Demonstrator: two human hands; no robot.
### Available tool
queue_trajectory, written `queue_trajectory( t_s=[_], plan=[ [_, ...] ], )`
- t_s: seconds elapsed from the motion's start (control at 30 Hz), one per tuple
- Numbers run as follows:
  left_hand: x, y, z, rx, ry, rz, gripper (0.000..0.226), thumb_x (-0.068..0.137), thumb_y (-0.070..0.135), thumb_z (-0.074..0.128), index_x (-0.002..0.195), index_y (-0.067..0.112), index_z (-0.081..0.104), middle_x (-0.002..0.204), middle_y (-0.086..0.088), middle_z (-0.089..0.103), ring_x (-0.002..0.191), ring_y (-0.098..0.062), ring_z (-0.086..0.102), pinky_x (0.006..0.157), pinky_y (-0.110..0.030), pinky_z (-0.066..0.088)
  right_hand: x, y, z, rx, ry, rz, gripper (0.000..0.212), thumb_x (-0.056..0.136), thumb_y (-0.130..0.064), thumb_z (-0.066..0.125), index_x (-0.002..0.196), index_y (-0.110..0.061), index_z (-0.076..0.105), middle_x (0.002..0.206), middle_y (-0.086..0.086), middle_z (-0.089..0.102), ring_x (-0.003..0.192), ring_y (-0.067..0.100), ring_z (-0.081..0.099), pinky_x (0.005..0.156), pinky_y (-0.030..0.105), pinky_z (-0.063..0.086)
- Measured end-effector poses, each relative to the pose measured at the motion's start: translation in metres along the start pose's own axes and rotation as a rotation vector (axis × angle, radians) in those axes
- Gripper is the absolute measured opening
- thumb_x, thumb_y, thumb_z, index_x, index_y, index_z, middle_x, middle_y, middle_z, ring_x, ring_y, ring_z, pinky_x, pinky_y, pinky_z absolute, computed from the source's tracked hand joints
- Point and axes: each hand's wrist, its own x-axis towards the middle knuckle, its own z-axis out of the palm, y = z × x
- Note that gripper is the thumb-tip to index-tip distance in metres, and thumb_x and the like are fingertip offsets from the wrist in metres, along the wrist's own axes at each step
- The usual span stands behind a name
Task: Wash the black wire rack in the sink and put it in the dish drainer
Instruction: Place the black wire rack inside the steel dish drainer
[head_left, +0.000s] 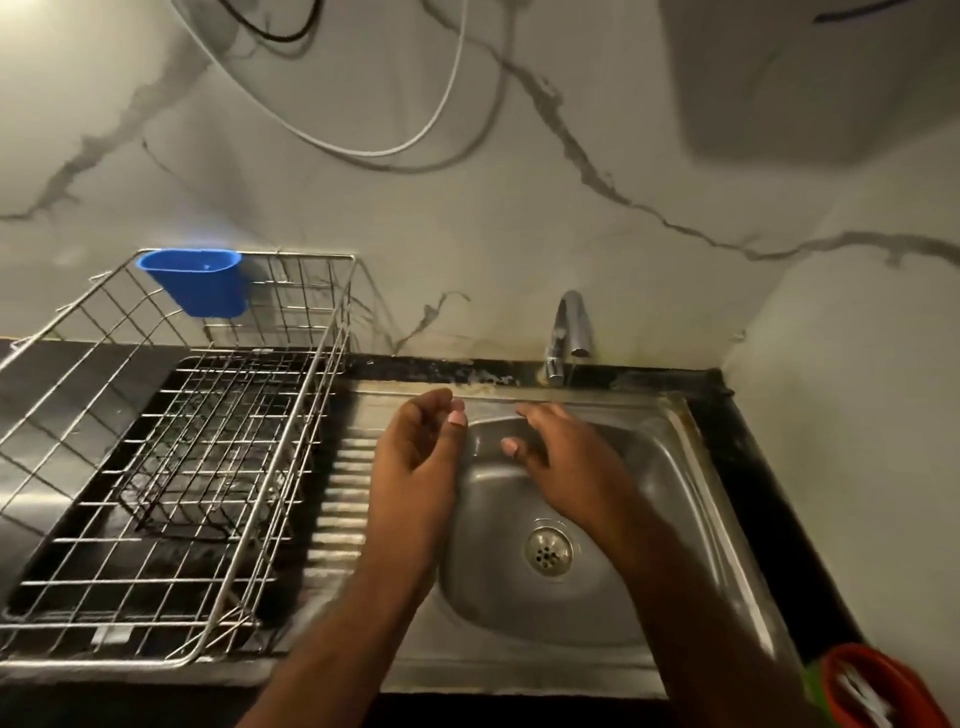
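- Two bare forearms reach in from the near edge toward the sink (691, 467), both hands held over the far part of the basin and holding nothing.
- Left hand (415, 447) hangs over the basin's left rim, palm turned rightward, its fingers loosely curled and close together, thumb tip beside them; it pinches nothing.
- Right hand (561, 457) hovers palm down over the far side of the basin, fingers relaxed and slightly spread, thumb tucked under toward the left.
- Between the two hands there is a small gap; they do not touch.
- Black wire rack (208, 447) lies inside the dish drainer (311, 384), on its floor, well left of both hands.
- That drainer, a silver wire basket, stands on the dark counter (62, 384) just left of the sink's ribbed draining board (343, 493).
- Blue plastic cup (200, 283) hangs on the drainer's far rim.
- Chrome tap (569, 327) stands at the far edge of the sink; whether water is running I cannot tell.
- Round drain strainer (549, 551) sits in the basin floor, near the right forearm.
- Red-rimmed container (883, 686) shows at the near right corner, too blurred to identify.
- White cable (441, 104) loops across the marbled wall (519, 234) behind.
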Motion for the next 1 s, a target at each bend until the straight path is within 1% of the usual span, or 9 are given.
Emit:
queue_trajectory(
  t_s=[0.07, 0.13, 0.33, 0.57, 0.67, 0.73, 0.87, 0.93, 1.0],
  plan=[
    [0.001, -0.005, 0.008, 0.041, -0.029, 0.026, 0.019, 0.099, 0.013, 0.063, 0.117, 0.016, 0.068, 0.109, 0.002, 0.075, 0.101, -0.007, 0.070, 0.090, -0.025, 0.054, 0.000, 0.012, -0.001, 0.009, 0.010, 0.013, 0.054, 0.098, -0.047, 0.052, 0.147, -0.025, 0.044, 0.146, -0.003, 0.048, 0.129, 0.016, 0.049, 0.103, 0.035, 0.044],
    [0.007, -0.010, 0.016, 0.074, -0.040, 0.041, 0.019, 0.099, 0.012, 0.063, 0.117, 0.017, 0.067, 0.109, 0.003, 0.075, 0.105, -0.008, 0.070, 0.096, -0.030, 0.054, 0.003, 0.023, -0.002, 0.019, 0.019, 0.045, 0.053, 0.099, -0.046, 0.052, 0.147, -0.025, 0.044, 0.147, -0.004, 0.048, 0.130, 0.016, 0.049, 0.103, 0.035, 0.044],
    [0.035, -0.031, 0.034, 0.133, -0.052, 0.046, 0.026, 0.099, 0.015, 0.065, 0.124, 0.020, 0.063, 0.114, 0.004, 0.073, 0.108, -0.005, 0.069, 0.100, -0.030, 0.053, 0.022, 0.047, -0.006, -0.002, 0.024, 0.077, 0.050, 0.099, -0.044, 0.052, 0.145, -0.025, 0.046, 0.143, -0.004, 0.050, 0.126, 0.014, 0.050, 0.095, 0.028, 0.040],
    [0.080, -0.055, 0.048, 0.259, -0.065, 0.032, 0.028, 0.099, 0.021, 0.064, 0.127, 0.022, 0.062, 0.117, 0.007, 0.072, 0.111, -0.006, 0.067, 0.103, -0.034, 0.053, 0.059, 0.080, 0.000, 0.018, 0.018, 0.153, 0.046, 0.100, -0.040, 0.053, 0.142, -0.023, 0.050, 0.139, -0.003, 0.054, 0.123, 0.016, 0.053, 0.095, 0.030, 0.043],
    [0.093, -0.063, 0.052, 0.376, -0.083, 0.080, 0.032, 0.100, 0.024, 0.063, 0.132, 0.021, 0.062, 0.123, 0.011, 0.069, 0.115, -0.001, 0.063, 0.103, -0.028, 0.052, 0.072, 0.095, 0.006, 0.034, 0.067, 0.192, 0.035, 0.100, -0.035, 0.052, 0.133, -0.023, 0.058, 0.128, -0.002, 0.060, 0.113, 0.015, 0.057, 0.090, 0.030, 0.047],
    [0.108, -0.074, 0.056, 0.450, -0.092, 0.074, 0.035, 0.100, 0.025, 0.063, 0.135, 0.021, 0.060, 0.130, 0.011, 0.067, 0.121, -0.003, 0.061, 0.103, -0.024, 0.049, 0.086, 0.108, 0.014, 0.037, 0.077, 0.223, 0.029, 0.101, -0.031, 0.051, 0.128, -0.023, 0.060, 0.123, -0.002, 0.063, 0.107, 0.015, 0.059, 0.088, 0.033, 0.050],
    [0.131, -0.092, 0.064, 0.565, -0.137, 0.067, 0.044, 0.099, 0.028, 0.065, 0.142, 0.028, 0.055, 0.138, 0.015, 0.061, 0.128, 0.000, 0.055, 0.107, -0.026, 0.047, 0.112, 0.130, 0.026, 0.054, 0.094, 0.267, 0.027, 0.102, -0.026, 0.049, 0.126, -0.020, 0.061, 0.120, 0.001, 0.065, 0.106, 0.020, 0.061, 0.082, 0.029, 0.047],
    [0.141, -0.096, 0.069, 0.575, -0.153, 0.043, 0.048, 0.100, 0.027, 0.064, 0.145, 0.030, 0.051, 0.141, 0.018, 0.058, 0.124, 0.010, 0.053, 0.103, -0.017, 0.046, 0.126, 0.138, 0.031, 0.044, 0.089, 0.263, 0.025, 0.103, -0.021, 0.047, 0.121, -0.013, 0.062, 0.113, 0.007, 0.064, 0.100, 0.024, 0.061, 0.076, 0.027, 0.041],
    [0.151, -0.101, 0.073, 0.582, -0.157, 0.014, 0.048, 0.101, 0.025, 0.062, 0.146, 0.032, 0.048, 0.141, 0.021, 0.055, 0.112, 0.026, 0.050, 0.090, -0.002, 0.043, 0.141, 0.144, 0.035, 0.064, 0.078, 0.267, 0.022, 0.101, -0.013, 0.048, 0.115, -0.005, 0.063, 0.108, 0.012, 0.061, 0.096, 0.028, 0.060, 0.075, 0.026, 0.039]
  ],
)
